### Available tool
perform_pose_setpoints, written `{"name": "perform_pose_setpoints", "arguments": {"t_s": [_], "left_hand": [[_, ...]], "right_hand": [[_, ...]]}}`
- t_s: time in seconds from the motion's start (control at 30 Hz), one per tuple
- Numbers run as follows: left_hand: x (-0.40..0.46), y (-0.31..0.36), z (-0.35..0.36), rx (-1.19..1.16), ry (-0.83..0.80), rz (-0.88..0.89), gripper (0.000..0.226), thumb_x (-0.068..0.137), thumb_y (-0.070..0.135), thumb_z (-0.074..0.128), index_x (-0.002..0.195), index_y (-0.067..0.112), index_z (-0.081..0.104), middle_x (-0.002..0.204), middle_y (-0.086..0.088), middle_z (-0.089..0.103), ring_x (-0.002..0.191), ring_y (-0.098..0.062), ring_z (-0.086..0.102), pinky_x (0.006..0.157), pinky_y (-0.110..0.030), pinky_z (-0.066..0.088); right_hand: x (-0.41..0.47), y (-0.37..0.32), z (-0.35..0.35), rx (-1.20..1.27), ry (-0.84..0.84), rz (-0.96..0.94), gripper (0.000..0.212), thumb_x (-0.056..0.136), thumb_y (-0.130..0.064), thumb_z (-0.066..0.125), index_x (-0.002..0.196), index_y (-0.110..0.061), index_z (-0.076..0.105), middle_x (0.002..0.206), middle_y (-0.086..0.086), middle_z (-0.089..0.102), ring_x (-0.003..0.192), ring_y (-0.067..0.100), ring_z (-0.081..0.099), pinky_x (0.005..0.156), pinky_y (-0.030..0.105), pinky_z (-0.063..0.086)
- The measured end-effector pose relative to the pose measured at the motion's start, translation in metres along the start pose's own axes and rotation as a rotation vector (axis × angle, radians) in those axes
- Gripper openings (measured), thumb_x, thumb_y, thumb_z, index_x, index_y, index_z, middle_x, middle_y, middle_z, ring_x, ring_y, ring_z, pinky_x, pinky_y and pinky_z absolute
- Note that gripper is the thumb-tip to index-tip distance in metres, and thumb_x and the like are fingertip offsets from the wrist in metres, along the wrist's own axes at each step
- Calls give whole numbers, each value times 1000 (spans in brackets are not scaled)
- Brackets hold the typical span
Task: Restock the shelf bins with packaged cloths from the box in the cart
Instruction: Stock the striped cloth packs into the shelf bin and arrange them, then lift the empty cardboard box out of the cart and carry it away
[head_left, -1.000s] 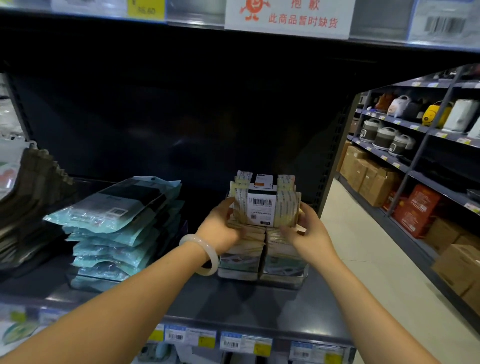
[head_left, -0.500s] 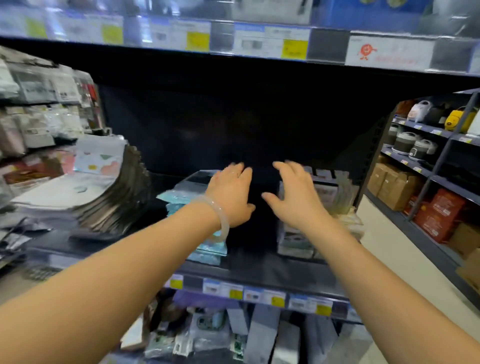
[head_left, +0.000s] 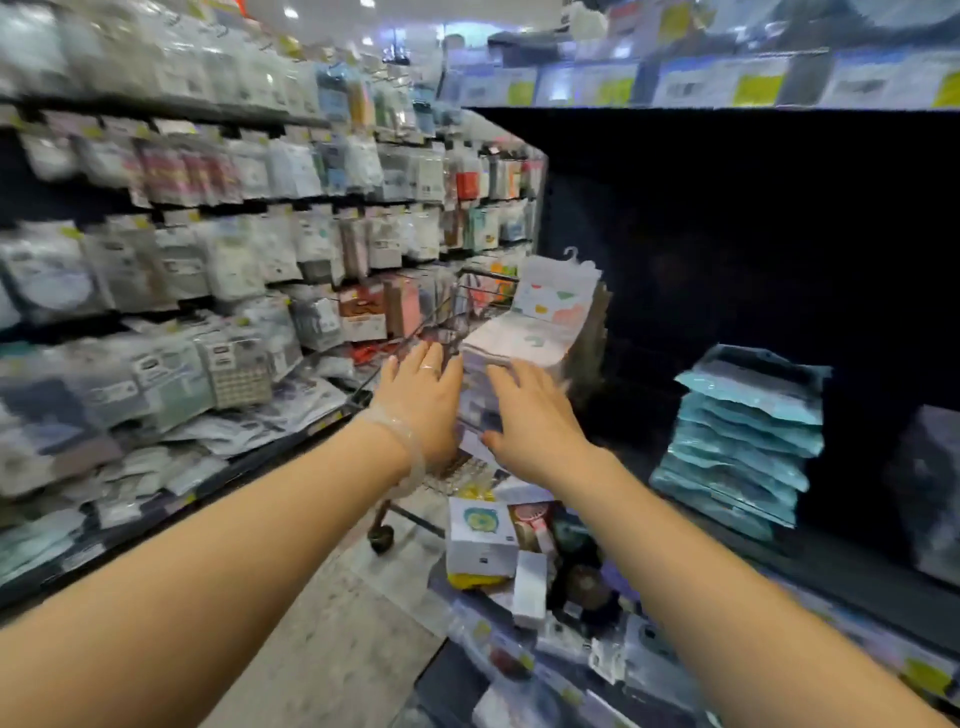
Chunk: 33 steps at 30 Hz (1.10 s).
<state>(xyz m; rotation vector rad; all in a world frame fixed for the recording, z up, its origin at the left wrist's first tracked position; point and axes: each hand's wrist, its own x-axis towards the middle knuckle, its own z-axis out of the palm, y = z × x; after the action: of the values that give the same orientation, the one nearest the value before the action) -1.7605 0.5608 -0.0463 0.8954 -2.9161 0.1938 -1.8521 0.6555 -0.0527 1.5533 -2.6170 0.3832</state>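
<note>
Both hands, the left hand (head_left: 423, 397) and right hand (head_left: 530, 415), are reaching out flat and holding nothing, so they should be going slowly toward the cart (head_left: 447, 322), where the cloth packs are too blurry to see.

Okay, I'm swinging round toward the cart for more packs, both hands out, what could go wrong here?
1. The picture is motion-blurred and both hands, left hand and right hand, are open and empty: a hurried reach might knock the leaning stack of pale packs off the shelf edge.
2. The teal pack stack looks slightly skewed; a passing right forearm could topple it.
3. The cart stands on wheels and may roll if pushed.
</note>
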Motion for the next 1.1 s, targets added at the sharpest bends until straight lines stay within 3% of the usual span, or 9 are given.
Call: {"name": "perform_pose_setpoints", "arguments": {"t_s": [0.1, 0.23, 0.53, 0.83, 1.1], "left_hand": [[-19, -60, 24, 18, -65, -126, 82, 91, 36, 52, 151, 11, 2, 159, -11, -1, 148, -28, -4, 119, -46, 7], [-36, -126, 60, 28, -176, -271, 81, 93, 32, 51, 152, 12, 0, 160, -12, -2, 147, -29, -5, 120, -47, 6], [-3, -250, 126, 55, -294, -375, 76, 93, 29, 51, 151, 10, 5, 159, -14, 1, 147, -31, -2, 118, -46, 6], [115, -342, 159, 83, -337, -295, 76, 90, 28, 55, 149, 9, 11, 155, -16, 13, 145, -32, 8, 115, -47, 15], [253, -372, 208, 66, -380, -101, 80, 91, 28, 54, 151, 11, 4, 159, -16, -2, 147, -32, -3, 119, -47, 7]], "right_hand": [[27, -55, 35, -10, -72, -115, 64, 86, -31, 63, 139, -15, 31, 144, 12, 30, 135, 32, 25, 106, 43, 31], [61, -115, 80, -31, -166, -237, 65, 86, -33, 63, 138, -12, 30, 143, 13, 30, 135, 33, 25, 106, 42, 31], [171, -202, 170, -18, -263, -378, 63, 89, -34, 60, 139, -12, 29, 149, 13, 25, 140, 32, 19, 110, 42, 27], [299, -219, 223, -3, -334, -301, 64, 88, -34, 61, 140, -12, 30, 147, 13, 28, 140, 31, 20, 111, 41, 26], [408, -177, 259, -21, -373, -84, 62, 88, -34, 60, 138, -11, 32, 142, 13, 33, 135, 31, 26, 106, 42, 32]]}}
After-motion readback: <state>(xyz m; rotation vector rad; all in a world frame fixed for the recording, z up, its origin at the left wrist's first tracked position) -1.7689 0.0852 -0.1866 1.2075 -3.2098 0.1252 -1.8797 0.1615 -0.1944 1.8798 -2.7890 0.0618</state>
